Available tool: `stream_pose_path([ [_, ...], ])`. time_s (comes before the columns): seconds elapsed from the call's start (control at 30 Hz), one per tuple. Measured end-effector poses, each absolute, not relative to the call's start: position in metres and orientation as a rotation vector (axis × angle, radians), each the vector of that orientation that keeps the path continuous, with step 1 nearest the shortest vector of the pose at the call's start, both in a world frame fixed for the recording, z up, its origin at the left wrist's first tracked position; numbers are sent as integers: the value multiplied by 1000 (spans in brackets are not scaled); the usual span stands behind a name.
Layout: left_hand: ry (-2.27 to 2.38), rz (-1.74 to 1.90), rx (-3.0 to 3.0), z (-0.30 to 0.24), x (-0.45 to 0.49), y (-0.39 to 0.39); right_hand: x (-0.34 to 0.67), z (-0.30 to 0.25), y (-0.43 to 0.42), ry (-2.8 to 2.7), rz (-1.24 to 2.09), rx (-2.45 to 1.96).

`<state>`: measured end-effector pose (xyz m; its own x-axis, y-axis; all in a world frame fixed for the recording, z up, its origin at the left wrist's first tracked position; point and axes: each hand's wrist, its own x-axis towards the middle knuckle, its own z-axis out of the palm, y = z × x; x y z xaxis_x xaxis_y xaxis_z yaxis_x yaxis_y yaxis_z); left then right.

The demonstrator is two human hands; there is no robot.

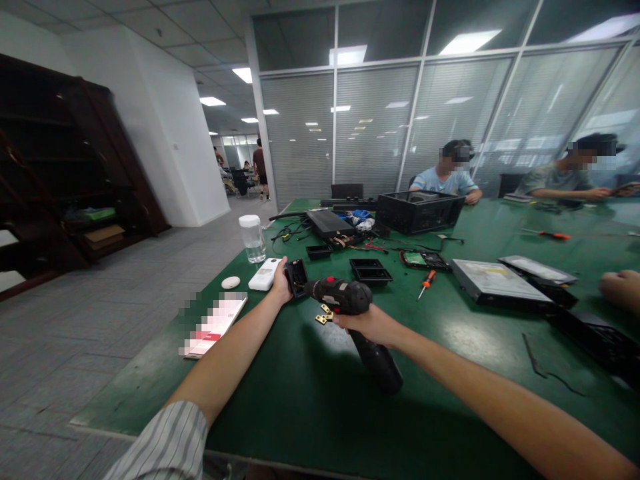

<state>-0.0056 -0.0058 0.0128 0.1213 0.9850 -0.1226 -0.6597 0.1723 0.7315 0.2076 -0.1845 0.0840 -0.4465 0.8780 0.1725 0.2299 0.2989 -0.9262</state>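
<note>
My right hand (371, 325) is wrapped round the grip of a black cordless electric screwdriver (350, 300). Its nose points left at a small black plastic part (297, 276). My left hand (281, 285) holds that part upright on the green table (310, 393). Two small brass pieces (324, 315) lie on the table just under the screwdriver. A black tray-shaped part (371, 271) sits just beyond the tool.
A white power bank (265, 274), a white puck (231, 282), a water jar (252, 238) and a booklet (215, 327) lie at the left. Optical drives (495, 283), screwdrivers (427, 283), cables and an open computer case (419, 211) lie further back. Two people sit opposite; another person's hand (620, 288) rests at the right.
</note>
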Motion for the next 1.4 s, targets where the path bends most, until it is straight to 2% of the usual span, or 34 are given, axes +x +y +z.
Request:
stream_pose_path([
  [1.4,737,1383,461,12,1,-6,207,82,-183,-1856,1174,-980],
])
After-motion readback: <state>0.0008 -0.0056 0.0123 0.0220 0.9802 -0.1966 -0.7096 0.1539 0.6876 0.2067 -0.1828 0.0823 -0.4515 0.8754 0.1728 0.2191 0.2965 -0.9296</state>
